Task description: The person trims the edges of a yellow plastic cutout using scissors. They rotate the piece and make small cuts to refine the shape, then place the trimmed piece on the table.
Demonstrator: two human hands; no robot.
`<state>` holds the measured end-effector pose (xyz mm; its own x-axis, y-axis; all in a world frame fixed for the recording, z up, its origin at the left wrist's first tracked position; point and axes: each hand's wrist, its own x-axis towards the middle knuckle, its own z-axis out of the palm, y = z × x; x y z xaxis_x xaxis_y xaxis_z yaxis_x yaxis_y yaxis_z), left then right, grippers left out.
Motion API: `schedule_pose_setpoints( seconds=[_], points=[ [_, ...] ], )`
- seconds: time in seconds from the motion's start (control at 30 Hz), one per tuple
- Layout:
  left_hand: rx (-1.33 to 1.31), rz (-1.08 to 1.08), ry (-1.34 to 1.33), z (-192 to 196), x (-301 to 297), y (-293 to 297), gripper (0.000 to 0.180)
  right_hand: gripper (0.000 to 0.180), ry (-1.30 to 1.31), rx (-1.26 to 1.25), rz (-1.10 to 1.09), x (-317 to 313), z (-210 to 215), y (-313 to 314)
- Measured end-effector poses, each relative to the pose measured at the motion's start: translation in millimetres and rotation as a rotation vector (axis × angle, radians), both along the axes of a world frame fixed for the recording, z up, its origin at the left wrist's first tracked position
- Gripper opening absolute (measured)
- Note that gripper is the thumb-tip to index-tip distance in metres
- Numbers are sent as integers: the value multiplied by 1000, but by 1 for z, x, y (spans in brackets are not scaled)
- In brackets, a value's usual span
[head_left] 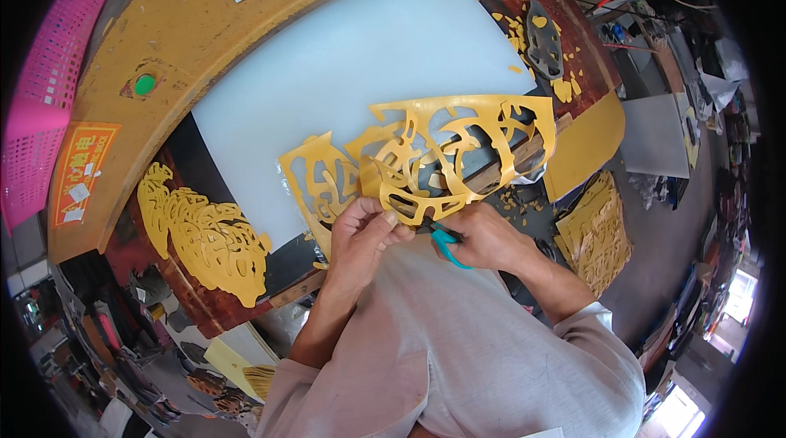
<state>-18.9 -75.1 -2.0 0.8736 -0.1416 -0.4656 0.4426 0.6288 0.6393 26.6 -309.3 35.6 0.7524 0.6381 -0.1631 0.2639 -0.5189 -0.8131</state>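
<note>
A yellow sheet with many cut-out holes (pixel 490 104) spans the near edge of the worktable. My left hand (pixel 360 233) pinches the sheet's near edge between thumb and fingers. Closed around scissors with teal handles (pixel 446 246), my right hand (pixel 491 237) sits just to the right of it. The scissor blades meet the sheet's edge and are mostly hidden. Another piece of cut-out yellow sheet (pixel 299 168) lies to the left of the held one, beside my left wrist.
A pale white board (pixel 327 53) covers much of the table. Stacked yellow cut pieces (pixel 213 246) lie at the left. A dark die-like plate (pixel 544 41) sits among yellow scraps at the far right. More cut-out sheets (pixel 602 233) are piled at the right. A yellow machine beam (pixel 155 37) curves along the back.
</note>
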Motion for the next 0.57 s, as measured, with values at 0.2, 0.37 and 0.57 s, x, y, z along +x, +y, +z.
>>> schedule_pose_setpoints(
  seconds=[0.2, 0.37, 0.57],
  points=[
    [169, -11, 59, 4, 1, 7, 6, 48, 72, -399, -30, 11, -1, -27],
    [220, -33, 141, 10, 5, 1, 7, 53, 355, -266, -167, 10, -25, -41],
    [173, -19, 172, 7, 6, 1, 14, 75, 1201, 755, -723, -10, -56, -35]
  ],
)
